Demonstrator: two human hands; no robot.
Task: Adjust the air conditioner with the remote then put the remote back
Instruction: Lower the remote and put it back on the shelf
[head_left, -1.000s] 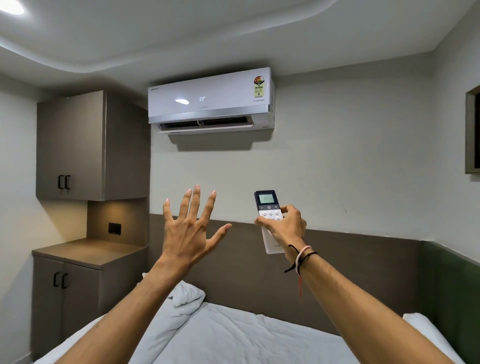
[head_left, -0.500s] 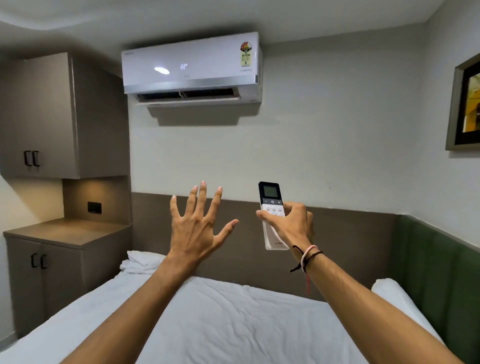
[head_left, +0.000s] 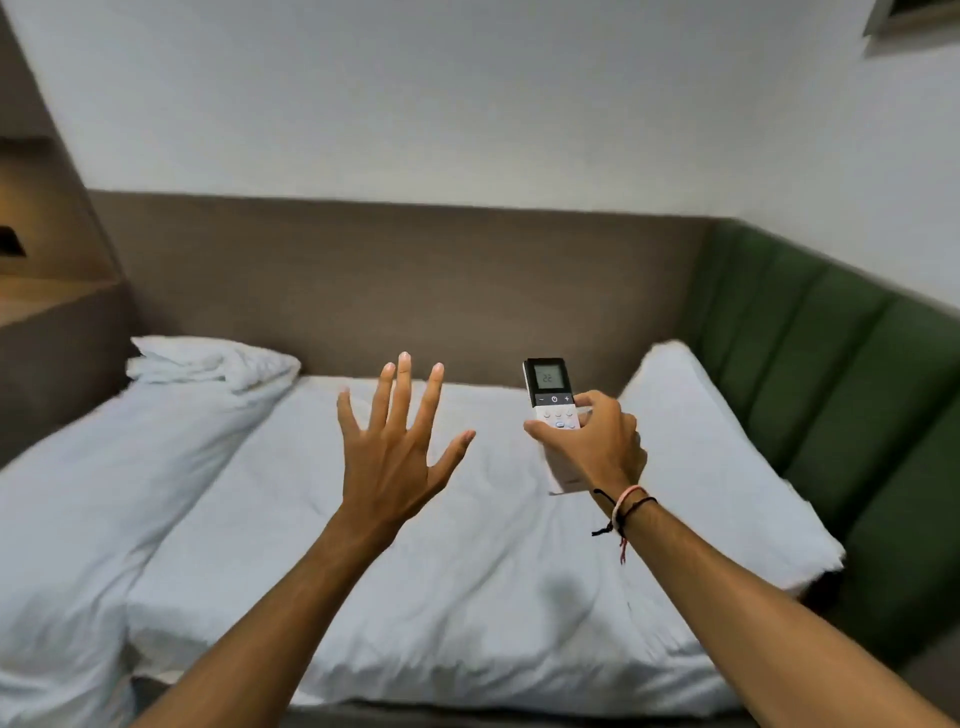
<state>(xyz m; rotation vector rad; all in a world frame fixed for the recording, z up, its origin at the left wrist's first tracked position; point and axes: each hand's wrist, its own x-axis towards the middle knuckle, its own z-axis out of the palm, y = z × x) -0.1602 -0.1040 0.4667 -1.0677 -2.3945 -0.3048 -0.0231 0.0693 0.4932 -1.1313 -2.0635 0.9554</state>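
Right hand (head_left: 597, 447) holds the white rectangular remote with dark display (head_left: 553, 410) upright (screen reads 22); left hand (head_left: 392, 457) empty, fingers spread wide, above the white-sheeted bed (head_left: 415, 597).

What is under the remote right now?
The remote, held in the right hand, is above the white bed. That hand's fingers cover its lower half; the bedding directly beneath is hidden by hand and remote.

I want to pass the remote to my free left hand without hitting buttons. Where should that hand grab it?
Take the remote by its narrow side edges at the dark screen end, coming from above-left. That end stands clear above the right hand, which covers the lower body; the left hand is open beside it.
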